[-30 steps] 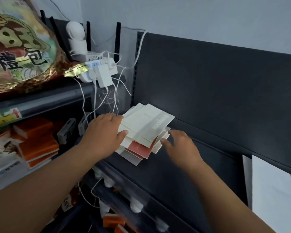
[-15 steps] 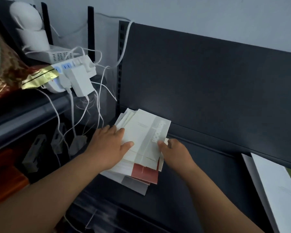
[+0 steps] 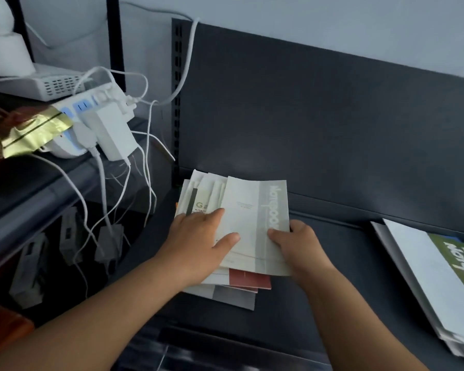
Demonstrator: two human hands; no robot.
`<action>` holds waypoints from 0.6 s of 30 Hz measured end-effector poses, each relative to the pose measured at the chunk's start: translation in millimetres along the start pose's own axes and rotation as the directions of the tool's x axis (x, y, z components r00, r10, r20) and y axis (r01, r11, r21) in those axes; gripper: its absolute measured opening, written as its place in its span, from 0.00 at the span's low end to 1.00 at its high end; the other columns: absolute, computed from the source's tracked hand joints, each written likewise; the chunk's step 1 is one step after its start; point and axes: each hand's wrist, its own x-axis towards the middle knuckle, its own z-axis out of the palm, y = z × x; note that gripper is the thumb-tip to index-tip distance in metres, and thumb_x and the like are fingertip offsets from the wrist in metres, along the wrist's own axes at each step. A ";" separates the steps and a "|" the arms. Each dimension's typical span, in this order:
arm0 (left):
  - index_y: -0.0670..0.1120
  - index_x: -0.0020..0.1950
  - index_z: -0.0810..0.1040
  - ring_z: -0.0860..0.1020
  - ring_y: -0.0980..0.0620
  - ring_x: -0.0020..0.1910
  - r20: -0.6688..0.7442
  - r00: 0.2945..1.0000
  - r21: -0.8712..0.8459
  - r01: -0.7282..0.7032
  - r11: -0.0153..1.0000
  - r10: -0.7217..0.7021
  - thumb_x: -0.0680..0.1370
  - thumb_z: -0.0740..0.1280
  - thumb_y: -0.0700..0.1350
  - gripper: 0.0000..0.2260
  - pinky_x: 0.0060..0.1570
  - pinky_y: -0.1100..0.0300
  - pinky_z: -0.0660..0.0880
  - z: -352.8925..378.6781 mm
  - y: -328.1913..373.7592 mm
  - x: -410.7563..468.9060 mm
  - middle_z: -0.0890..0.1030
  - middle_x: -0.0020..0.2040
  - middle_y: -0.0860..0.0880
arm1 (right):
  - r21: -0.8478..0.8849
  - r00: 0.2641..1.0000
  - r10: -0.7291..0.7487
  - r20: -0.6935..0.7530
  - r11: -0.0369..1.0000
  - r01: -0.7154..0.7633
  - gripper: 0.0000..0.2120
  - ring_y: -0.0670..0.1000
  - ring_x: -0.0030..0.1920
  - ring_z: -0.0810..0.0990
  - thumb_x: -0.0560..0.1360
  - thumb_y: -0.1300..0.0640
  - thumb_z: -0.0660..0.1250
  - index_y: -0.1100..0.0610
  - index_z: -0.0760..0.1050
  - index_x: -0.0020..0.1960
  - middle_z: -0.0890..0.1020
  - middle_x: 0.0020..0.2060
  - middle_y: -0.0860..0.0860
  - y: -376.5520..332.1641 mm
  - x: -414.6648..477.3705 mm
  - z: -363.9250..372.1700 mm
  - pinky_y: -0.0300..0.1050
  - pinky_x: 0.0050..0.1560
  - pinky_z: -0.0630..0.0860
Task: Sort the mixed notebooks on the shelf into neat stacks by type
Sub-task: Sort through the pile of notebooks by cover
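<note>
A loose pile of mixed notebooks (image 3: pixel 206 199) lies on the dark shelf (image 3: pixel 332 263) near its left end. On top is a cream notebook with a grey band (image 3: pixel 252 212). A red-brown notebook (image 3: pixel 248 281) and a grey one stick out underneath. My left hand (image 3: pixel 198 245) lies flat on the pile, thumb on the top notebook's left part. My right hand (image 3: pixel 298 245) grips the top notebook's right edge, thumb on its cover. The edge looks slightly lifted.
A stack of larger white and green notebooks (image 3: pixel 437 277) lies at the shelf's right end. Left of the pile hang white cables and chargers (image 3: pixel 110 140) from a power strip on the neighbouring shelf, beside a gold foil bag (image 3: pixel 24 132). The dark back panel (image 3: pixel 332 116) stands right behind.
My view has swung right and closer. Both hands closed in on the pile; the right hand went from reaching to gripping the top notebook's right edge.
</note>
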 end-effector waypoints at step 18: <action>0.47 0.64 0.74 0.79 0.50 0.55 0.149 0.982 -0.781 0.190 0.595 -0.118 0.81 0.60 0.51 0.13 0.50 0.54 0.73 -13.9 57.9 22.6 0.81 0.55 0.53 | 0.324 0.982 -0.130 -0.134 0.931 0.168 0.10 0.56 0.52 0.85 0.79 0.64 0.63 0.55 0.77 0.58 0.86 0.51 0.53 0.0 -35.9 -69.9 0.60 0.56 0.80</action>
